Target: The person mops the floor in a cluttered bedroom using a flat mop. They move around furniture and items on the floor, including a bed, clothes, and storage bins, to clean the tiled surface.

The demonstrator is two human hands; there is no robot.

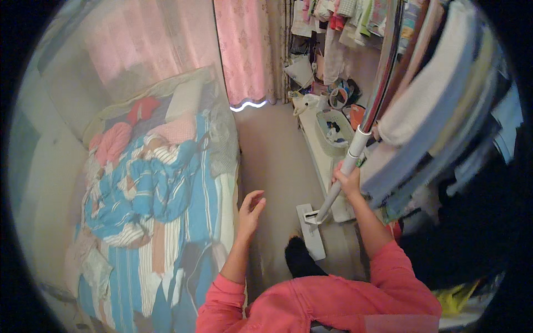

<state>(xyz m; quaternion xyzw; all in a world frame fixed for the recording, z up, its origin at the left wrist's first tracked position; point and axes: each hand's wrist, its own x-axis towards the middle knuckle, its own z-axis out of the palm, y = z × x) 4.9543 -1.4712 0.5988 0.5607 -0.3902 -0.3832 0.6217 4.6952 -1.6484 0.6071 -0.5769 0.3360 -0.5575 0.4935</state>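
Note:
My right hand (pixel 348 181) is wrapped round the grey lower part of a flat mop's pole (pixel 351 156). Upward, the pole continues as a shiny metal tube that leans away to the upper right. Its white rectangular mop head (pixel 311 236) lies flat on the floor (pixel 272 150), close to my dark-covered foot (pixel 300 258). Over the floor beside the bed, my left hand (pixel 251 211) is held up with nothing in it, its fingers slightly curled and apart from the thumb.
On the left a bed (pixel 225 200) carries a rumpled blue striped quilt (pixel 166 194) and pink pillows. A low white bench (pixel 313 152) with a laundry basket (pixel 336 147) stands to the right. Hanging clothes (pixel 427 94) crowd the right side. Pink curtains (pixel 244 53) hang at the far end.

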